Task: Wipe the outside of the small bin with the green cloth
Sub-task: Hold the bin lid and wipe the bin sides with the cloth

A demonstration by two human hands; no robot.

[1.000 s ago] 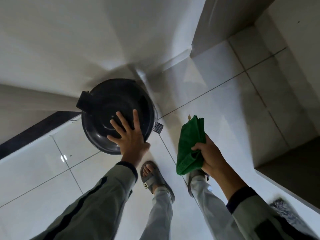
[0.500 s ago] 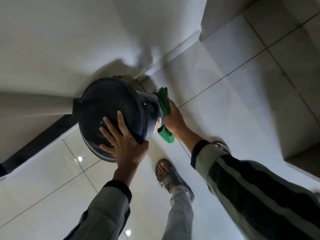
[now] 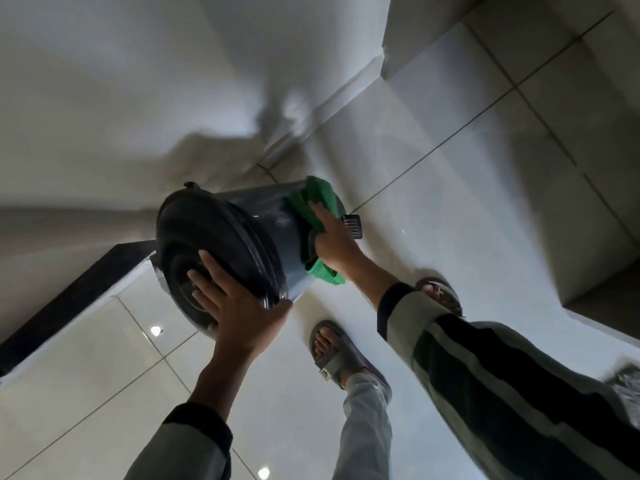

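The small dark bin (image 3: 266, 220) is tipped over towards me, its round black lid (image 3: 194, 244) facing the camera. My left hand (image 3: 239, 306) grips the lid's lower rim, fingers spread on the lid and thumb hooked round the edge. My right hand (image 3: 334, 244) lies flat on the bin's side wall and presses the green cloth (image 3: 317, 199) against it. The cloth shows above my fingers and again below my wrist. The bin's pedal (image 3: 352, 226) sticks out beside my right hand.
Glossy pale floor tiles (image 3: 467, 188) spread all round. White walls meet in a corner behind the bin. A dark strip (image 3: 69, 299) runs along the left. A step or ledge (image 3: 602, 306) rises at the right. My sandalled feet (image 3: 341, 355) stand just below the bin.
The bin has gone from upright to tipped well over towards me. My right hand carried the cloth onto the bin's side and slid it further along the wall. My left hand shifted to the lid's rim.
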